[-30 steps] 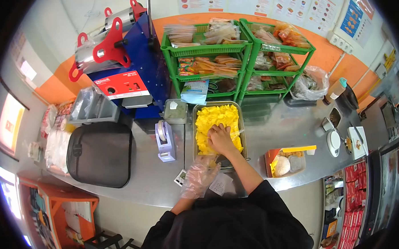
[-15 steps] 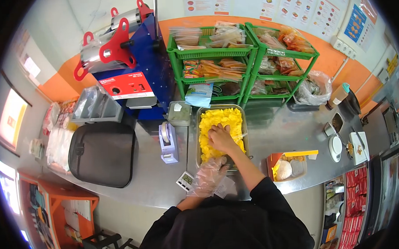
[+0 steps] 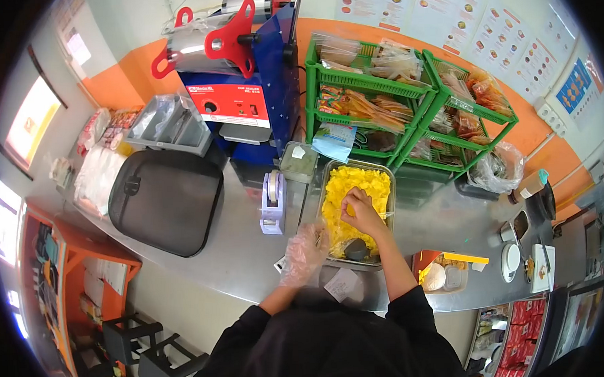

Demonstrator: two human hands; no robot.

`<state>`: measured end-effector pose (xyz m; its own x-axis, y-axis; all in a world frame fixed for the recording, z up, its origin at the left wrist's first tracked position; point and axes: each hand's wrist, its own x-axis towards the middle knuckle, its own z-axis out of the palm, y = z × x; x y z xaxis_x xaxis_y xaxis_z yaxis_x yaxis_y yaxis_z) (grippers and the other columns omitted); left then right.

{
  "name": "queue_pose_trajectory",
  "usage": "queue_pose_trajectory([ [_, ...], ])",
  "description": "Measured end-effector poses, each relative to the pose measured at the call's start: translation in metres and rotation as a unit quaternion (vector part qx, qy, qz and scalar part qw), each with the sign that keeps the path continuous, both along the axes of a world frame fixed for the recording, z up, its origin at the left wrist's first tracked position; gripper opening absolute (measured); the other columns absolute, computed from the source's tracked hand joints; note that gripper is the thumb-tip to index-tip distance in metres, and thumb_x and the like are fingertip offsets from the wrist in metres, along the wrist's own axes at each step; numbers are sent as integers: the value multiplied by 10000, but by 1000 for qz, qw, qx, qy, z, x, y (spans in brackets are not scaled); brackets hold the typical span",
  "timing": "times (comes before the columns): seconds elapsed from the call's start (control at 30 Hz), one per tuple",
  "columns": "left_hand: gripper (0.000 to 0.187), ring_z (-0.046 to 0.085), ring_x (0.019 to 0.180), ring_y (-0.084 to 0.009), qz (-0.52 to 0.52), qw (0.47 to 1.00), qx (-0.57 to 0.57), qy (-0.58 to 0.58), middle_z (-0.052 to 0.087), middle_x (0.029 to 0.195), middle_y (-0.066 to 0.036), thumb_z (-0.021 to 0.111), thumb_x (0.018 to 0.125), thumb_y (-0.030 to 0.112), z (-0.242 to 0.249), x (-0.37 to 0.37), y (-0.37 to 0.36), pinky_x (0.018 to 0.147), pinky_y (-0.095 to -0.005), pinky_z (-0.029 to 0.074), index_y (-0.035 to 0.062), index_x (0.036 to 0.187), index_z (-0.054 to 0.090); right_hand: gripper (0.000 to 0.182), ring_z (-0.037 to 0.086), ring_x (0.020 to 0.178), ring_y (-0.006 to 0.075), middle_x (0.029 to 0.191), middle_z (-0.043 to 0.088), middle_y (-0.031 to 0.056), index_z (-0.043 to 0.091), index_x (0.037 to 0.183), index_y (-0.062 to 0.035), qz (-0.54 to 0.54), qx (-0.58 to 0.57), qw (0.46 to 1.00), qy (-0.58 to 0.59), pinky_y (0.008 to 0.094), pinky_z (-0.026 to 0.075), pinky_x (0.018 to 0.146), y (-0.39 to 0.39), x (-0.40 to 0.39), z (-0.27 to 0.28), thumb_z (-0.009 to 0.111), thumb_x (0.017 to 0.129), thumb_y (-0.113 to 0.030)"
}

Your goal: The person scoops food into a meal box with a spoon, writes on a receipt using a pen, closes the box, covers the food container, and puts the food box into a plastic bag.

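A metal tray (image 3: 392,184) filled with yellow, scrambled-egg-like food (image 3: 355,181) lies in front of me. Over the food is my right hand (image 3: 362,214), bare, its fingers curled together; whatever they may pinch is hidden. My left hand (image 3: 305,252) wears a clear plastic glove and is at the tray's near left edge, fingers drawn together. I cannot make out anything in them. A dark round cup or scoop (image 3: 356,249) rests in the tray's near end, between my hands.
Left of the tray stands a tape dispenser (image 3: 273,203), with a black case (image 3: 168,202) beyond it. An open food box (image 3: 447,272) sits to the right. Green racks (image 3: 371,84) and a cup sealer (image 3: 228,101) line the back. A paper slip (image 3: 343,284) lies near me.
The view has shifted, so the counter appears turned. My right hand has gone from lying spread on the food to curled fingers. My left hand has moved left, revealing the dark cup.
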<state>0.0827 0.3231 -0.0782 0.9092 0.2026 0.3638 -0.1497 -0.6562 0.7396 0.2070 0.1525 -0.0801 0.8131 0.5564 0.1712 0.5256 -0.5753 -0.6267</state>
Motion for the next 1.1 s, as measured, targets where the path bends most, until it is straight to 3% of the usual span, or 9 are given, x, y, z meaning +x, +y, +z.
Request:
queue_pose_trajectory([
  [0.17,240,624,745,-396,-3,999,32,6,623,862,-189,631,847,192,10,18,6,638,-476,494,75,1053,594,210,491,1017,296,980,521,77,550,828,-69,4,14,999,-36,432,383,888,0,-2,-4,708,691,-53],
  [0.27,262,626,761,-393,-10,999,28,17,622,863,-195,640,839,199,13,19,4,657,-476,498,64,1060,592,200,567,887,256,877,569,67,541,845,-51,38,77,996,-4,384,450,800,-6,-13,6,694,719,-27],
  [0.33,227,648,823,-369,-1,1000,11,27,644,916,-168,659,843,192,19,17,2,716,-432,514,62,1019,600,164,593,755,161,793,584,43,516,852,-30,-19,163,973,160,290,482,687,-15,-31,21,660,782,4],
  [0.37,227,648,823,-369,-6,1000,9,29,644,916,-168,659,843,192,19,15,1,716,-432,514,62,1019,600,164,593,755,161,793,584,43,516,852,-30,-25,162,973,162,290,482,687,-22,-40,21,660,782,4],
  [0.43,302,644,865,-354,-66,997,35,34,627,964,-156,695,822,223,19,8,-1,739,-426,520,72,1061,588,142,568,720,82,799,583,28,502,872,-27,-45,302,937,169,219,468,644,-46,-63,17,631,834,19],
  [0.63,428,610,931,-352,-197,977,68,47,601,993,-158,703,810,336,35,-12,-6,797,-442,511,89,1143,593,143,559,711,56,790,585,17,505,917,-30,-222,369,884,182,199,457,631,-100,-140,7,627,852,8],
  [0.9,387,607,960,-333,-281,947,146,58,623,1024,-129,710,811,334,34,-15,-12,821,-436,512,115,1123,645,290,554,552,71,629,599,46,577,1008,5,-414,257,866,109,227,438,526,-70,-169,10,737,824,-152],
  [0.97,394,603,971,-334,-286,942,158,82,622,1036,-126,713,806,330,38,-17,-13,826,-435,510,121,1133,640,322,542,547,68,629,592,40,647,951,40,-472,126,864,120,211,415,496,-66,-166,10,749,820,-236],
  [1.1,433,596,966,-363,-238,961,129,52,602,1060,-159,709,788,248,28,-23,-5,813,-444,512,105,1178,585,390,543,531,73,618,602,46,687,855,54,-467,75,860,188,229,410,462,-79,-151,16,772,785,-320],
])
